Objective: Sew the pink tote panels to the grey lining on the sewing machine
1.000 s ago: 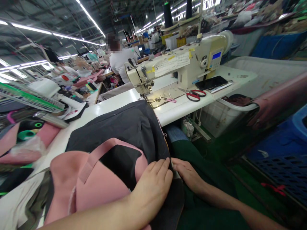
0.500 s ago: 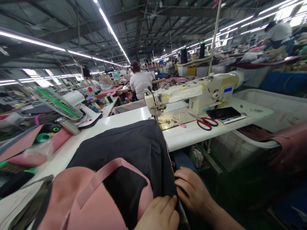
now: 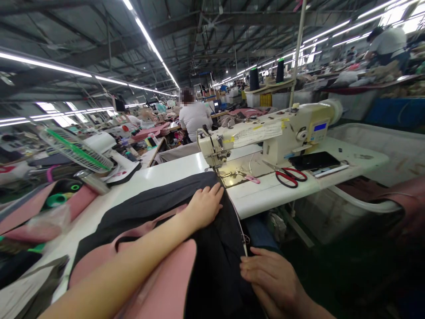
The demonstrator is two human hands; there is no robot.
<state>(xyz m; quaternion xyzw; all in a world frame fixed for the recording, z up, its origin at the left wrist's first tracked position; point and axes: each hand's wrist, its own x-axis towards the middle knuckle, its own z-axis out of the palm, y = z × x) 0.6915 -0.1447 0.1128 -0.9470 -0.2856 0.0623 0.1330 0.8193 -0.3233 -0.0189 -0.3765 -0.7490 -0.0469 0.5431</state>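
Note:
A black and pink fabric piece [image 3: 212, 261] lies across the white table [image 3: 265, 199] and over my lap. My left hand [image 3: 204, 206] rests flat on the black cloth, fingers together, close to the needle end of the cream sewing machine [image 3: 265, 135]. Lower down, at the table's front edge, my right hand [image 3: 270, 277] pinches the edge seam of the black cloth. A pink strap of the piece shows under my left forearm.
Red-handled scissors [image 3: 292, 176] and a dark phone [image 3: 314, 161] lie on the table right of the machine. A green-striped fan [image 3: 76, 150] and thread cones stand at the left. A white bin [image 3: 375, 150] sits to the right. A seated person [image 3: 194, 117] works behind the machine.
My left hand has moved from the cloth's near edge up toward the sewing machine and now lies flat on the black fabric. My right hand stays on the seam at the edge.

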